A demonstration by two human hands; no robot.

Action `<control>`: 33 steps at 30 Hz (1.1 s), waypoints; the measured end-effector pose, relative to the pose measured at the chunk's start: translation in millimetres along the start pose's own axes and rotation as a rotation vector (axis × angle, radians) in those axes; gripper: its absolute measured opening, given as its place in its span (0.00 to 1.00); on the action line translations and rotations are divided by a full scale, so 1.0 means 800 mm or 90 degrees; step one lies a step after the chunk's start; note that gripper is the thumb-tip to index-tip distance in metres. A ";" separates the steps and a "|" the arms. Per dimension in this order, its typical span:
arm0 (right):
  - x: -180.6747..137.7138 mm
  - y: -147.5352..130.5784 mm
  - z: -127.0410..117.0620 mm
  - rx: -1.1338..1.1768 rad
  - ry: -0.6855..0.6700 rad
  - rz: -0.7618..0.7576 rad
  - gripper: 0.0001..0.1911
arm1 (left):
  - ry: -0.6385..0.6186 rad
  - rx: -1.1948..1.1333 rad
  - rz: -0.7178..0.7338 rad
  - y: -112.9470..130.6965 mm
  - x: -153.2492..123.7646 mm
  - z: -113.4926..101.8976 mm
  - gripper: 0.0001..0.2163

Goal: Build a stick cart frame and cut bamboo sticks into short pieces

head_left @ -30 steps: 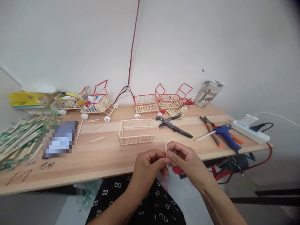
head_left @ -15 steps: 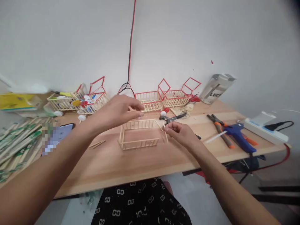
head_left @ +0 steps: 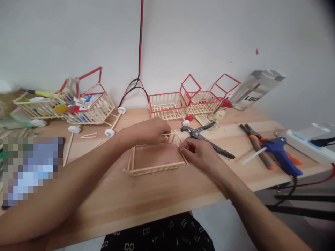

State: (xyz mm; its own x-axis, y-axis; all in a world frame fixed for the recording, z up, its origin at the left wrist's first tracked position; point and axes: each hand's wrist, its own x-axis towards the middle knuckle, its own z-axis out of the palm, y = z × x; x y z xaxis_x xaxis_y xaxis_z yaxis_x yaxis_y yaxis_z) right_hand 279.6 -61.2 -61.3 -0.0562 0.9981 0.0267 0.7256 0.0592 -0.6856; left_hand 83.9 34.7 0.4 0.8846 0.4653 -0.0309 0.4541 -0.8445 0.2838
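On the table in front of me lies a small open frame of wooden sticks (head_left: pixel 157 168), with short upright bars along its long sides. My left hand (head_left: pixel 153 131) reaches over the far side of the frame, fingers curled down at its back rail; the fingertips are partly hidden. At the frame's right end, my right hand (head_left: pixel 196 150) pinches a thin wooden stick (head_left: pixel 186 160) between thumb and fingers. Black-handled pliers (head_left: pixel 206 137) lie just behind my right hand.
Red-trimmed stick carts (head_left: pixel 167 106) stand along the wall, and a filled cart (head_left: pixel 91 109) is at the left. Right are orange-handled pliers (head_left: pixel 258 150), a blue glue gun (head_left: pixel 282 155) and a white power strip (head_left: pixel 311 146). A phone (head_left: pixel 34 167) lies left, near loose sticks (head_left: pixel 89 135).
My left hand has come down to the frame's back rail, its fingers now curled. My right hand stays at the right end with the stick. The view has shifted closer to the table.
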 end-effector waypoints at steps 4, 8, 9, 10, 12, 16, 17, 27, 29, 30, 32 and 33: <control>0.003 -0.009 -0.003 -0.039 -0.027 0.000 0.08 | 0.014 -0.009 0.005 -0.004 -0.003 0.006 0.10; 0.007 -0.013 -0.001 -0.069 -0.033 0.004 0.08 | 0.026 0.009 -0.015 -0.001 -0.006 0.005 0.10; 0.008 -0.013 0.000 -0.074 -0.030 0.006 0.09 | 0.023 0.018 -0.025 0.000 -0.006 0.004 0.10; 0.009 -0.013 0.001 -0.078 -0.029 0.010 0.09 | 0.017 0.027 -0.036 0.002 -0.007 0.004 0.10; 0.011 -0.013 0.002 -0.086 -0.025 0.019 0.09 | 0.008 0.046 -0.056 0.007 -0.007 0.004 0.11; 0.013 -0.014 0.004 -0.106 -0.022 0.014 0.08 | 0.011 0.065 -0.082 0.013 -0.008 0.007 0.11; 0.014 -0.014 0.004 -0.113 -0.021 0.013 0.09 | 0.014 0.066 -0.087 0.014 -0.009 0.008 0.11; 0.011 -0.021 0.011 -0.143 -0.016 0.024 0.09 | 0.051 0.078 -0.090 0.012 -0.014 0.013 0.12; 0.010 -0.024 0.012 -0.148 -0.016 0.034 0.09 | 0.050 0.082 -0.092 0.012 -0.016 0.013 0.12; 0.010 -0.025 0.012 -0.149 -0.017 0.035 0.09 | 0.050 0.082 -0.094 0.013 -0.017 0.013 0.12; 0.010 -0.026 0.013 -0.149 -0.022 0.032 0.09 | 0.048 0.085 -0.096 0.014 -0.018 0.012 0.12; 0.010 -0.026 0.013 -0.151 -0.023 0.030 0.09 | 0.046 0.087 -0.097 0.014 -0.018 0.011 0.12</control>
State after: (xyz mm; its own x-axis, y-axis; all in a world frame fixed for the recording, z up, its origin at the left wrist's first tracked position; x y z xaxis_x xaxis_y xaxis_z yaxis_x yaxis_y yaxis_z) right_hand 257.0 -54.5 -54.8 -0.0400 0.9987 -0.0304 0.8683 0.0197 -0.4957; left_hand 77.1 15.8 -4.5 0.7971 0.6038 0.0064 0.5964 -0.7890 0.1477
